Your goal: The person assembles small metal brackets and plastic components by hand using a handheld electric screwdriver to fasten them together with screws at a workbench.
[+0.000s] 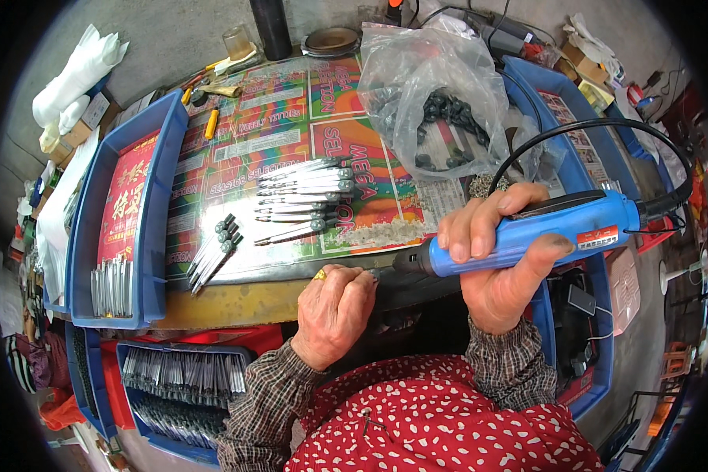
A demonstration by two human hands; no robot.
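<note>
I see my right hand wrapped tight around the blue electric screwdriver, fingers curled over the top and thumb along its side, with the black tip pointing left toward my left hand. My left hand is closed into a loose fist at the front edge of the table and meets the tip there; I cannot tell what small piece it pinches. Further on the table lie rows of metal parts, and a clear bag of black pieces behind.
</note>
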